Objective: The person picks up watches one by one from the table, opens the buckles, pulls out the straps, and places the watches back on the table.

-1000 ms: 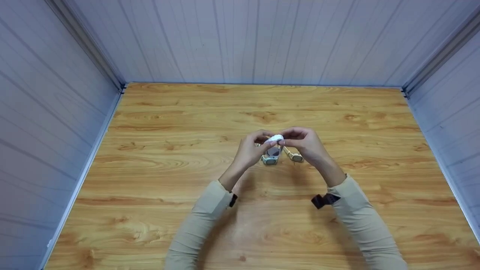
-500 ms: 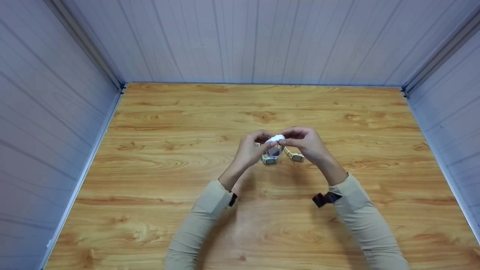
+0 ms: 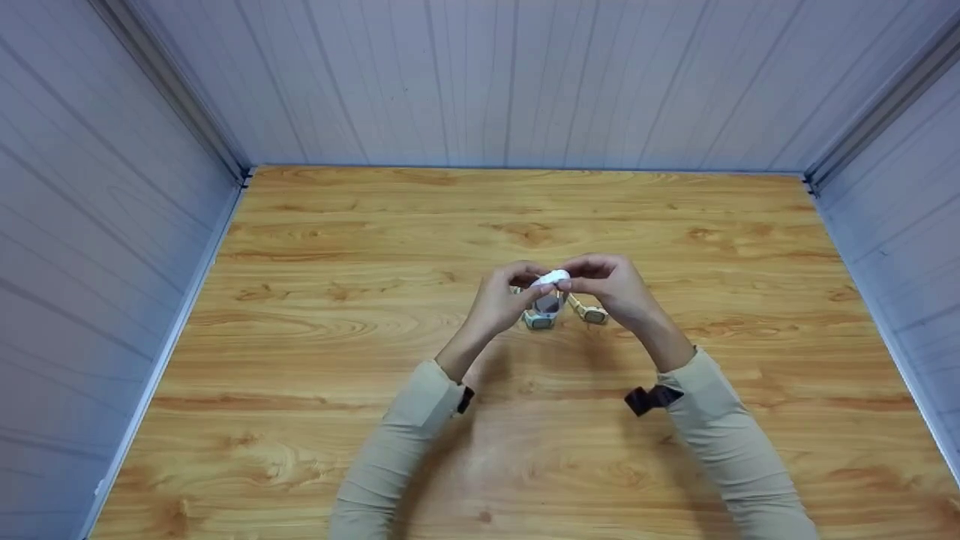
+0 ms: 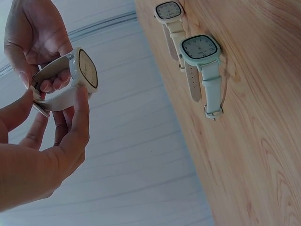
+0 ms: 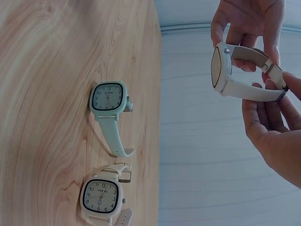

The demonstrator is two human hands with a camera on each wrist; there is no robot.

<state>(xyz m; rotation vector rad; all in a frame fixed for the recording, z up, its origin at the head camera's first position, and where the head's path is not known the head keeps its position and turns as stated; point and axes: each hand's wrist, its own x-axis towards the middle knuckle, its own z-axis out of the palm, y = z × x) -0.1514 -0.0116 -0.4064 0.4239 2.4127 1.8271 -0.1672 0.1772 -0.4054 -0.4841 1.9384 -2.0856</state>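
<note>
A white wristwatch [image 3: 553, 277] is held up above the table between both hands, its strap bent round into a loop. My left hand [image 3: 501, 300] pinches the strap by the buckle end, its fingers under the band [image 4: 63, 100] in the left wrist view. From the other side my right hand [image 3: 619, 292] pinches the same strap end, thumb close to the left thumb. In the right wrist view the watch case [image 5: 221, 68] faces away from the thumbs. Fingers partly hide the buckle.
Below the hands a mint-green watch [image 3: 538, 322] and a cream watch [image 3: 594, 316] lie on the wood-grain table [image 3: 360, 420], straps bent. Pale panel walls [image 3: 480, 82] stand at the back and both sides. Each wrist carries a black device [image 3: 651, 400].
The white strap end between the thumbs has shifted slightly, and the right wrist has moved a little to the right. Otherwise both hands stay in place, and the two watches on the table lie still.
</note>
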